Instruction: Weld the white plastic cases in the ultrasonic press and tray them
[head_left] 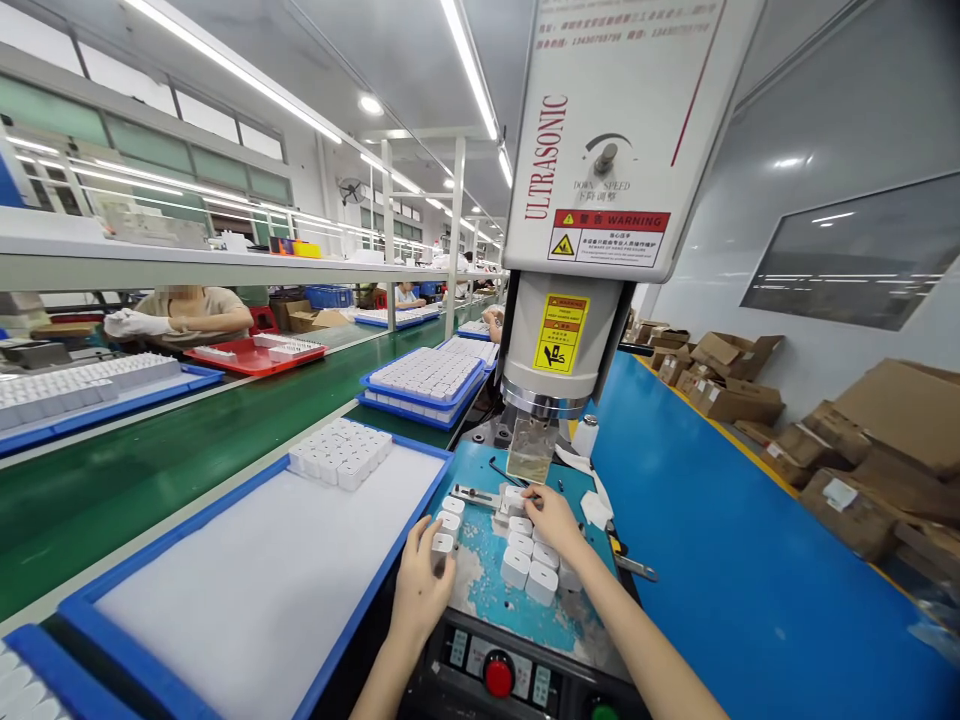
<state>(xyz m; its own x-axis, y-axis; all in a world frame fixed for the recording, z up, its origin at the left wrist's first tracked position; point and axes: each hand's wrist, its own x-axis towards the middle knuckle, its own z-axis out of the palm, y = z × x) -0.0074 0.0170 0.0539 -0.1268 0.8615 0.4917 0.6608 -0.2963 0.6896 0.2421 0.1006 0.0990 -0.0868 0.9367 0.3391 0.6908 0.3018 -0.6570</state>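
Observation:
I sit at an ultrasonic press [600, 180] whose metal horn [531, 450] hangs over a blue work plate [484, 565]. My left hand [424, 580] is closed round a small white charger housing [442, 543] at the plate's left edge. My right hand [553, 518] pinches another white housing [513, 497] seated in the fixture just under the horn. Several more white housings [529, 565] lie on the plate between my hands.
A blue-rimmed white tray [247, 590] at my left holds a block of white housings [341, 452] at its far end. A green conveyor [150, 460] runs further left, with more trays and a seated person. Cardboard boxes [862, 440] pile up at right. A red button [499, 677] is on the panel below.

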